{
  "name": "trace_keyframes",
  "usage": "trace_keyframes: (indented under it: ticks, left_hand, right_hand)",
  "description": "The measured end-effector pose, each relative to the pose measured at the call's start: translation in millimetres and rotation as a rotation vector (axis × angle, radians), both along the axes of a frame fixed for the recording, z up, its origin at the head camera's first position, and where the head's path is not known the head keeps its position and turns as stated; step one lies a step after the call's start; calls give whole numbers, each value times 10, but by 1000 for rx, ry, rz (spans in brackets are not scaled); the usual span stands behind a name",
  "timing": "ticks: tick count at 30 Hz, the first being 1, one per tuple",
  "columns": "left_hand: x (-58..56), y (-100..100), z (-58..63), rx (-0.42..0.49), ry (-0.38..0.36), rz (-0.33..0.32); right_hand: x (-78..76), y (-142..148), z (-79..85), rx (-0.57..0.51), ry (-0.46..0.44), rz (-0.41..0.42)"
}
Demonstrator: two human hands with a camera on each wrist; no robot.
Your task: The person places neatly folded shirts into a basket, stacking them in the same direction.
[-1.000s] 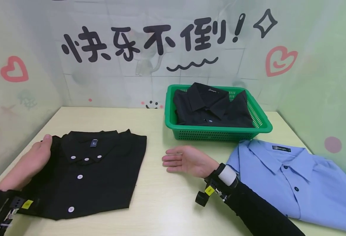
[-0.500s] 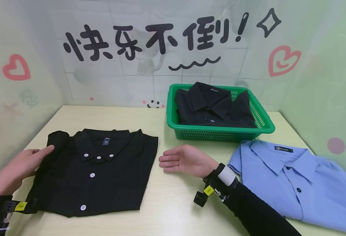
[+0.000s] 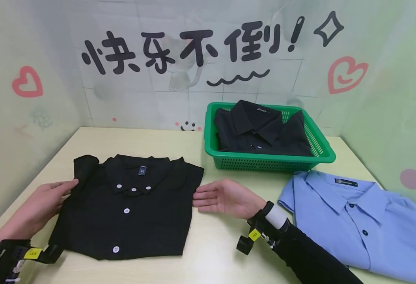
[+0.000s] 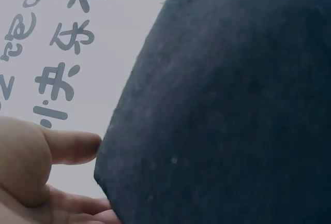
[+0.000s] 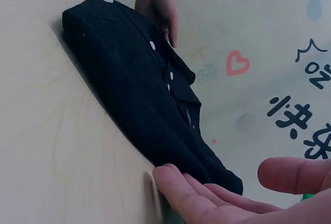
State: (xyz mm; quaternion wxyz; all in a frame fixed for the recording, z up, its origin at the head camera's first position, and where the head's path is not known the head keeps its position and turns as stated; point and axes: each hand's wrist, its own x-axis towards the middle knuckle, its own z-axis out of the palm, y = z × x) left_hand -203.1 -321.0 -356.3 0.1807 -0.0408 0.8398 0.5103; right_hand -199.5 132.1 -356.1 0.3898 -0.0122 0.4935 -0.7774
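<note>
A folded black shirt [image 3: 151,228] is laid on the table [image 3: 211,256].
Its left edge is touched by the unclenched left hand [image 3: 39,205], its right by the outstretched right hand [image 3: 229,199]; behind, a second shirt [image 3: 264,138] is held in a green basket [image 3: 268,163].

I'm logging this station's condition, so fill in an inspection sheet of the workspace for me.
Surface: pale table, wood grain faintly visible.
Job's things: black shirt, laid out buttons upward.
Clutter: blue shirt at the right; green basket at the back, holding a dark shirt.
Hands: left hand touches the black shirt's left edge, grip unclear; right hand, fingers straight, at its right edge.
Cables: nothing seen.
Surroundings: backdrop with dark lettering and hearts.
</note>
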Motion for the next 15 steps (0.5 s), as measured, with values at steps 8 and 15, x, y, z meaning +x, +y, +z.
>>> trace_keyframes:
  ticks: [8,15]
  left_hand:
    - [-48,25,-64,139,-61,-7]
    - [-45,142,-101,217,-122,-43]
  right_hand:
    - [5,-3,2,19,2,-39]
    - [5,-22,5,17,-11,-38]
